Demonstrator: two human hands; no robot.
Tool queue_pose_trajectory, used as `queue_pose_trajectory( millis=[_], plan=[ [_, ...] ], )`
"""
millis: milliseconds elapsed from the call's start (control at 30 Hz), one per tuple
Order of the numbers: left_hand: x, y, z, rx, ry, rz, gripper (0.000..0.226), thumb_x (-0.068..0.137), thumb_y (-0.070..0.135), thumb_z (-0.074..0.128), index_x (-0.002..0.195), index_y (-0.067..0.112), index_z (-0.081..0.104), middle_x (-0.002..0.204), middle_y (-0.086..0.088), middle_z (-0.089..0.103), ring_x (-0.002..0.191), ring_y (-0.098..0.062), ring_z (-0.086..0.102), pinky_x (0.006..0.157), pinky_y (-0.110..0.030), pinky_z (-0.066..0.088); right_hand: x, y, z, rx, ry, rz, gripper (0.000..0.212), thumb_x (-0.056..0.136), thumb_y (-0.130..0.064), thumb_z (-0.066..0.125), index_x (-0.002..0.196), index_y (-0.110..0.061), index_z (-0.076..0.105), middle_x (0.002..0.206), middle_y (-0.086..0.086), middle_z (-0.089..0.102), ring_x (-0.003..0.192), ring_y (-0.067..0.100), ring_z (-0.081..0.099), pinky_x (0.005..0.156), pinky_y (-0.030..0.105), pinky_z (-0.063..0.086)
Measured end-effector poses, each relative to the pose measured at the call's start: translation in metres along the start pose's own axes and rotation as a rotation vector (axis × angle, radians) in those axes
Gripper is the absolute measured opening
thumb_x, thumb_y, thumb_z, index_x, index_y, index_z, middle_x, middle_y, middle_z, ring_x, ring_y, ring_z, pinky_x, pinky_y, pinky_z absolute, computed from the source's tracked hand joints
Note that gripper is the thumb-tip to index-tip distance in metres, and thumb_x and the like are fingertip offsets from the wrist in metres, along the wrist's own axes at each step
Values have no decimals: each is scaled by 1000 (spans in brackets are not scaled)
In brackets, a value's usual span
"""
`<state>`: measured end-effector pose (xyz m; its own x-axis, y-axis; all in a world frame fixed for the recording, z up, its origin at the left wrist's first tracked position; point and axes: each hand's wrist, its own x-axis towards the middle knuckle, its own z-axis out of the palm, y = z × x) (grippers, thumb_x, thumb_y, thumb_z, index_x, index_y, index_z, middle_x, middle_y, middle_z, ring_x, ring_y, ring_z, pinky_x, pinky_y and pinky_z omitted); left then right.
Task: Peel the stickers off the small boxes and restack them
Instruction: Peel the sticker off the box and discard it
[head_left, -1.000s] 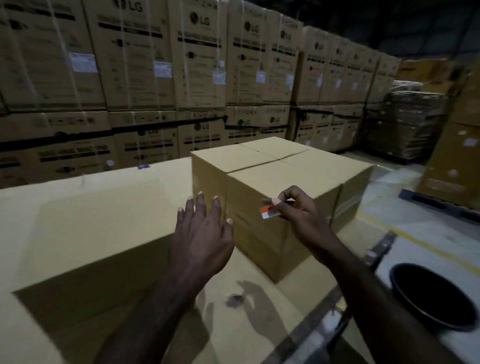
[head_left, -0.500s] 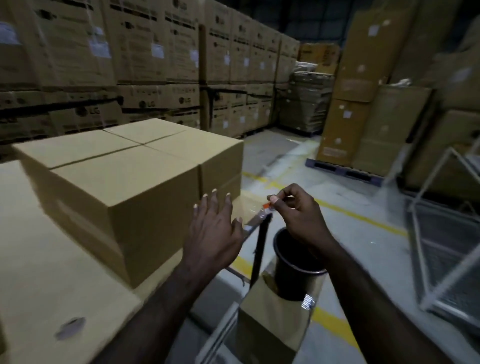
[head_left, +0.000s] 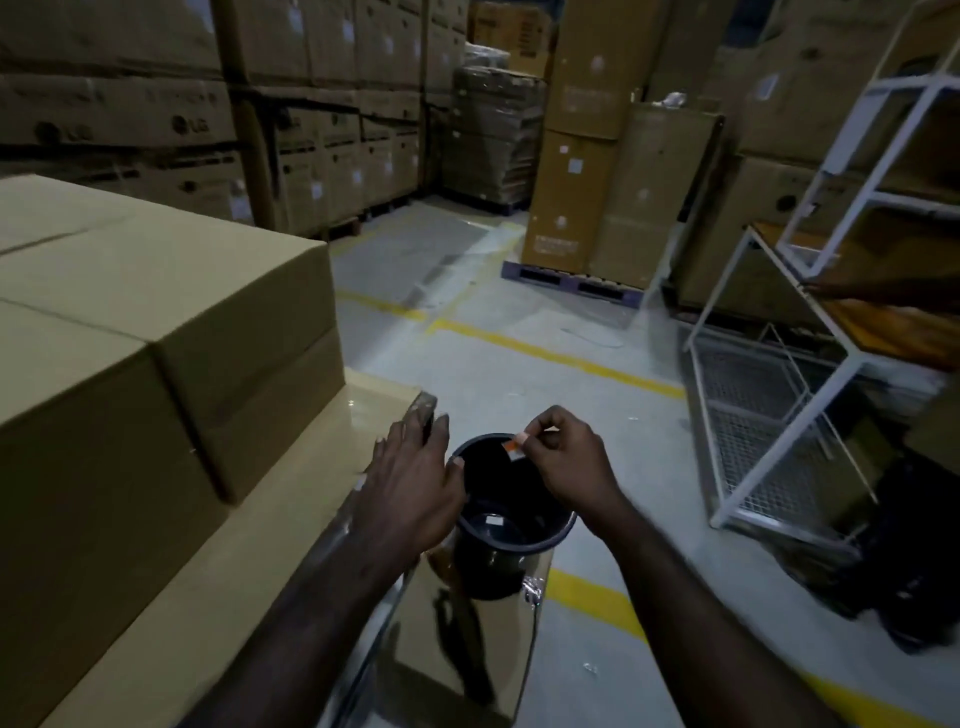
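Dim warehouse, walled in by stacked cartons (head_left: 156, 119) at left and rear, more tall cartons (head_left: 597, 171) on a pallet mid-room. Grey concrete floor (head_left: 597, 649) crossed by yellow lines (head_left: 550, 356). White wire rack (head_left: 779, 395) at right. Broad cardboard surface (head_left: 171, 639) at lower left, bearing small boxes (head_left: 156, 332) packed side by side. Glossy taped carton (head_left: 467, 649) below, just beside that surface, with a black bin (head_left: 511, 551) on it. Left hand (head_left: 410, 488) flat, fingers straight and together, at the bin's left rim. Right hand (head_left: 566, 462) above the bin's mouth, thumb and forefinger pinching an orange-and-white sticker (head_left: 516, 447). Another small label (head_left: 493, 519) lying inside the bin.
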<state>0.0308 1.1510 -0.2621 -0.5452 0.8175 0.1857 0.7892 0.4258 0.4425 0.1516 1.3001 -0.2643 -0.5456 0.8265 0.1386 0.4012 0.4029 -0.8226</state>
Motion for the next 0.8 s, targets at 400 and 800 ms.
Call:
queue_pose_trajectory(
  millis=[400, 800],
  plan=[
    [124, -33, 79, 75, -241, 82, 58, 94, 31, 40, 148, 16, 28, 155, -20, 23, 142, -35, 22, 116, -42, 19, 94, 78, 39, -112, -34, 335, 12, 82, -11, 62, 78, -18, 70, 79, -9, 71, 81, 9, 65, 74, 22, 47],
    [166, -31, 126, 84, -348, 21, 56, 92, 23, 42, 146, 14, 29, 154, -19, 23, 140, -33, 24, 113, -46, 24, 136, 139, 53, -317, -145, 352, 11, 81, -18, 70, 71, -21, 66, 66, -10, 64, 81, 16, 65, 77, 26, 50]
  ],
)
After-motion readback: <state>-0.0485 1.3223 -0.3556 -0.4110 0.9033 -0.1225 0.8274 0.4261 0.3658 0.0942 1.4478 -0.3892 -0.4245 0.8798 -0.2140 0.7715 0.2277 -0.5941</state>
